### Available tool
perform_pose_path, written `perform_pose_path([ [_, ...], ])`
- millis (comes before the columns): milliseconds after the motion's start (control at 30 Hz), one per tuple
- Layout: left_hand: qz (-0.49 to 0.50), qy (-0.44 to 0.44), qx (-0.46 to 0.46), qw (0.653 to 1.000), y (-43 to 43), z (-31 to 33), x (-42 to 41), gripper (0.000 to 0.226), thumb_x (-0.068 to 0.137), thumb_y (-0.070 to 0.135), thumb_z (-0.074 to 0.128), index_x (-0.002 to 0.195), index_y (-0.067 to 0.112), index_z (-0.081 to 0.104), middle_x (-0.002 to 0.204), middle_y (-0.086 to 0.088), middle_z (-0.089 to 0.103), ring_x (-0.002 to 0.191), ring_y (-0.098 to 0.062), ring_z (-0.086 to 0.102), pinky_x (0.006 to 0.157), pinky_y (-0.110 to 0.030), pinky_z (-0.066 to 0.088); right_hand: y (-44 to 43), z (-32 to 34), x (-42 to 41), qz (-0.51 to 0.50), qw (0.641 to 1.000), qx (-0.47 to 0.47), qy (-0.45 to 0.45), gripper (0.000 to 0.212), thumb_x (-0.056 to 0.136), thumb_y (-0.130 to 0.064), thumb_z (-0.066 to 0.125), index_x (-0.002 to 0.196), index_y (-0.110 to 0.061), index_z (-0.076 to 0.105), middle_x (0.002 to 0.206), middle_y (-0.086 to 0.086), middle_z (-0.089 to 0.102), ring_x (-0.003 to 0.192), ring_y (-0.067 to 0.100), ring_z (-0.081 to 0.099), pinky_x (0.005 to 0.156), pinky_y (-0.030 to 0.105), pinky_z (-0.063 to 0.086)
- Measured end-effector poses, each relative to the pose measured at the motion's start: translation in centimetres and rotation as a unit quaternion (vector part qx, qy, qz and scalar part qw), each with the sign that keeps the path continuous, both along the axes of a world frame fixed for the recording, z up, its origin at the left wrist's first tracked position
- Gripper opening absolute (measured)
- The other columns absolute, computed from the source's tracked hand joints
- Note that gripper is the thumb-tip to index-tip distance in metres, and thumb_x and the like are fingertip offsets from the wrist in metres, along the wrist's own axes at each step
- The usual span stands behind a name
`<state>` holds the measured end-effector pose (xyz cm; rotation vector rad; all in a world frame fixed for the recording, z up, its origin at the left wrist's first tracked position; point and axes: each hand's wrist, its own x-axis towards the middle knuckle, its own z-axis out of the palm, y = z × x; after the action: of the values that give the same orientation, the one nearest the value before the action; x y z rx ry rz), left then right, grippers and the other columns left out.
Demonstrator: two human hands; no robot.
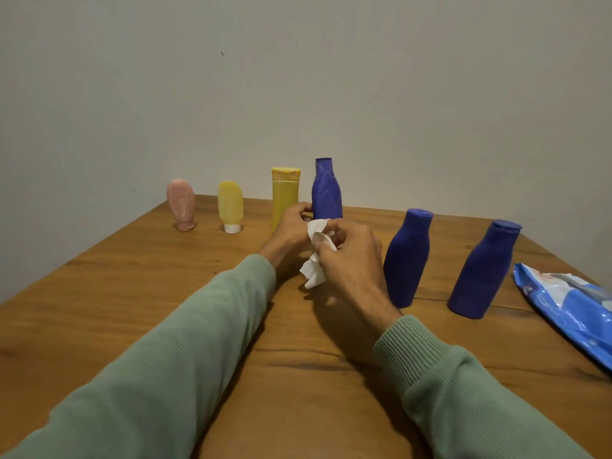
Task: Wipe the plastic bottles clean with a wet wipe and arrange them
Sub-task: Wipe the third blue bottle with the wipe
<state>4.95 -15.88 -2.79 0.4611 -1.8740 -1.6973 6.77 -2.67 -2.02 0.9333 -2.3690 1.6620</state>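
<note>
Head view: wooden table [132, 309] against wall [397, 94], wet wipe [314, 276] in pinch of left hand [291, 231] and right hand [352, 256].

Sage-green knit sleeves [185, 342], ribbed cuffs [407, 339], bare hands.

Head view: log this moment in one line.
left hand: holds wet wipe; right hand: pinches wet wipe; back row: pink tube, yellow tube, yellow bottle, blue bottle; nearer: two blue bottles

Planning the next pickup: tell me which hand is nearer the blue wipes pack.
Right. The right hand is left of the blue wipes pack; the left hand is even farther left.
</note>
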Motion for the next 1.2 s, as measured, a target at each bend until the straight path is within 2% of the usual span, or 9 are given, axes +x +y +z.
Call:
perform_pose_path([
  [233,-0.075,0.083,0.138,0.984,3.7,1.7,6.9,0.020,0.086,0.006,0.064,0.103,0.003,0.054,0.087,-0.013,0.066,0.067,-0.020,0.067,0.061,-0.032,0.055,5.9,1.9,4.3,0.069,0.996,-0.040,0.049,0.023,0.087,-0.018,0.064,0.108,-0.026,0.066,0.077,-0.025,0.057,0.071,-0.010,0.059,0.054,0.001,0.042],
  [300,-0.088,0.102,0.149,0.980,4.9,2.7,8.5,0.029,0.083,0.010,0.064,0.107,0.001,0.052,0.086,-0.013,0.062,0.067,-0.019,0.065,0.058,-0.030,0.055,7.3,2.4,5.1,0.083,0.993,-0.058,0.053,0.021,0.086,-0.018,0.066,0.104,-0.028,0.067,0.077,-0.021,0.060,0.075,-0.013,0.058,0.054,0.003,0.043],
  [433,-0.111,0.116,0.169,0.972,7.4,4.0,11.6,0.056,0.068,0.023,0.067,0.117,-0.001,0.054,0.093,-0.015,0.061,0.079,-0.023,0.062,0.068,-0.035,0.056,9.9,3.9,6.3,0.100,0.990,-0.071,0.073,0.028,0.083,-0.017,0.070,0.092,-0.043,0.061,0.082,-0.023,0.062,0.078,-0.005,0.062,0.060,0.008,0.050],
  [533,-0.118,0.129,0.145,0.974,9.0,3.8,13.9,0.020,0.080,0.012,0.056,0.099,0.006,0.057,0.071,-0.003,0.066,0.066,-0.015,0.062,0.056,-0.027,0.052,11.4,4.5,6.8,0.124,0.989,-0.067,0.048,0.028,0.081,-0.018,0.071,0.100,-0.037,0.063,0.088,-0.021,0.063,0.080,0.000,0.063,0.063,0.014,0.054],
  [700,-0.095,0.121,0.102,0.983,10.9,2.9,16.3,0.050,0.068,0.022,0.055,0.113,0.003,0.051,0.066,0.000,0.066,0.053,-0.015,0.059,0.041,-0.024,0.042,12.8,4.4,7.2,0.145,0.989,-0.038,0.018,0.030,0.079,-0.019,0.073,0.104,-0.031,0.066,0.093,-0.012,0.066,0.083,0.007,0.064,0.064,0.022,0.056],
  [800,-0.070,0.129,0.163,0.976,11.6,2.8,16.9,0.049,0.069,0.025,0.057,0.111,0.001,0.055,0.068,-0.006,0.065,0.054,-0.018,0.060,0.044,-0.026,0.047,13.2,4.7,7.5,0.167,0.986,-0.016,0.021,0.030,0.077,-0.019,0.073,0.097,-0.039,0.063,0.093,-0.014,0.066,0.083,0.006,0.064,0.066,0.022,0.056],
  [900,-0.057,0.130,0.210,0.967,12.1,3.0,16.9,0.035,0.085,0.034,0.053,0.101,0.005,0.064,0.079,-0.009,0.064,0.060,-0.018,0.061,0.055,-0.027,0.051,13.3,5.0,7.8,0.185,0.982,0.004,0.038,0.029,0.077,-0.021,0.073,0.092,-0.043,0.062,0.091,-0.017,0.066,0.082,0.004,0.065,0.066,0.020,0.056],
  [1100,-0.050,0.086,0.237,0.966,12.4,2.8,16.7,0.057,0.096,0.055,0.028,0.122,0.016,0.060,0.112,-0.013,0.069,0.093,-0.027,0.063,0.083,-0.044,0.050,13.7,5.4,8.3,0.208,0.971,0.059,0.102,0.026,0.081,-0.021,0.070,0.101,-0.036,0.064,0.091,-0.018,0.064,0.083,-0.005,0.060,0.065,0.007,0.050],
  [1200,-0.053,0.059,0.267,0.960,12.7,2.5,16.5,0.046,0.098,0.042,0.033,0.111,0.011,0.063,0.090,-0.009,0.068,0.079,-0.025,0.063,0.070,-0.037,0.051,13.9,5.8,8.5,0.209,0.962,0.103,0.141,0.024,0.081,-0.025,0.069,0.099,-0.039,0.060,0.092,-0.021,0.061,0.082,-0.001,0.060,0.063,0.011,0.051],
])
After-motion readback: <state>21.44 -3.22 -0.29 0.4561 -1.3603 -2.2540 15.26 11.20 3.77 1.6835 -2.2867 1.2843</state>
